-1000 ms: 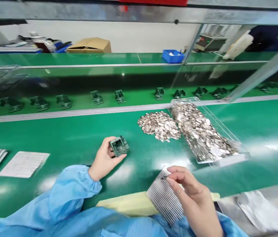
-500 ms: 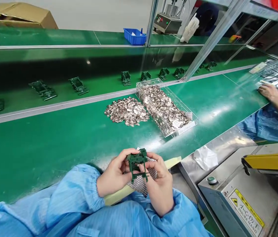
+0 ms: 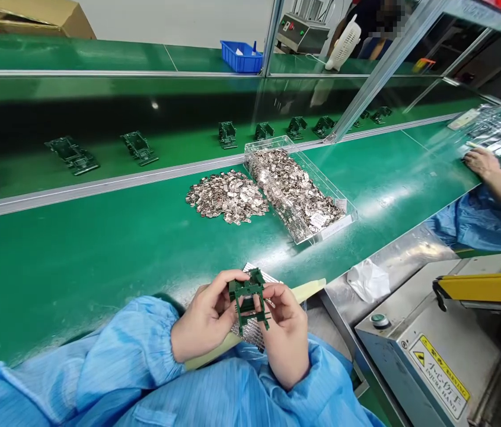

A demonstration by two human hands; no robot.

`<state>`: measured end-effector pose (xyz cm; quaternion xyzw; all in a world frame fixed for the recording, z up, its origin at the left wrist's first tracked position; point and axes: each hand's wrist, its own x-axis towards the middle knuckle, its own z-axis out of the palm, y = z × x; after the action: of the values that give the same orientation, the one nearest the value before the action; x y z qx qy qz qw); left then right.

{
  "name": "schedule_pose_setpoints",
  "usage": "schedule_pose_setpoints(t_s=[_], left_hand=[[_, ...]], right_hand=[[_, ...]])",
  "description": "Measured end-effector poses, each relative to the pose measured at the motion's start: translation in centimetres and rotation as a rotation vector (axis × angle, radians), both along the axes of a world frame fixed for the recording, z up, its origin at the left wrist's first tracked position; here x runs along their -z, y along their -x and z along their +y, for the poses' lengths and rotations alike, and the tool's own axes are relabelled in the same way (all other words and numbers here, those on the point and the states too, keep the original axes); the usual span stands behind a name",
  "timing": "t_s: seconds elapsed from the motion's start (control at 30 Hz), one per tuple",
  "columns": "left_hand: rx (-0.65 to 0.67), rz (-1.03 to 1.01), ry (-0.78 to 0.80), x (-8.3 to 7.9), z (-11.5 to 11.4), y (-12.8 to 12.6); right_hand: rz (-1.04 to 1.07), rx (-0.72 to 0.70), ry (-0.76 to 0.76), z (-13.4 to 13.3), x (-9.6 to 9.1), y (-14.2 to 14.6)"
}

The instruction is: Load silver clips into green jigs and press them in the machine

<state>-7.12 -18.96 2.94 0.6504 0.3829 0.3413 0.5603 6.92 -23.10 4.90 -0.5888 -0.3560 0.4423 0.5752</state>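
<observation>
Both my hands hold one small dark green plastic frame (image 3: pixel 247 296) close to my body, at the near edge of the green table (image 3: pixel 76 261). My left hand (image 3: pixel 206 317) grips its left side with curled fingers. My right hand (image 3: pixel 286 332) pinches its right side. Under my hands lies a ribbed silver sheet (image 3: pixel 252 334) on a pale yellow strip (image 3: pixel 308 290). Farther out sit a loose heap of small shiny metal pieces (image 3: pixel 227 196) and a clear tray (image 3: pixel 299 190) full of the same pieces.
Several green frames (image 3: pixel 139 148) ride on the conveyor strip behind the table. A grey machine with a yellow warning label (image 3: pixel 441 370) stands at my right. A co-worker's hand (image 3: pixel 479 161) rests on the table at far right. A blue bin (image 3: pixel 241 56) sits at the back.
A second ago my left hand held the frame out on the table and my right hand held the ribbed sheet. Now both hands grip the frame near my body; the view has swung right.
</observation>
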Motion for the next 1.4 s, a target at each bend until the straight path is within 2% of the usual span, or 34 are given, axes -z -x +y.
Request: schedule_pose_setpoints(t_s=[0.3, 0.73, 1.1, 1.4], left_hand=[[0.033, -0.021, 0.020, -0.8, -0.6, -0.1], [0.037, -0.061, 0.061, -1.2, -1.5, -0.8], [0.031, -0.063, 0.066, -1.6, -1.5, -1.0], [0.061, -0.018, -0.065, -2.8, -2.3, -1.4]], right_hand=[[0.119, 0.051, 0.025, -0.8, 0.1, -0.2], [0.185, 0.171, -0.034, -2.2, 1.1, 0.5], [0.241, 0.173, -0.022, -2.4, 1.6, 0.5], [0.270, 0.198, -0.080, -3.7, 1.0, 0.6]])
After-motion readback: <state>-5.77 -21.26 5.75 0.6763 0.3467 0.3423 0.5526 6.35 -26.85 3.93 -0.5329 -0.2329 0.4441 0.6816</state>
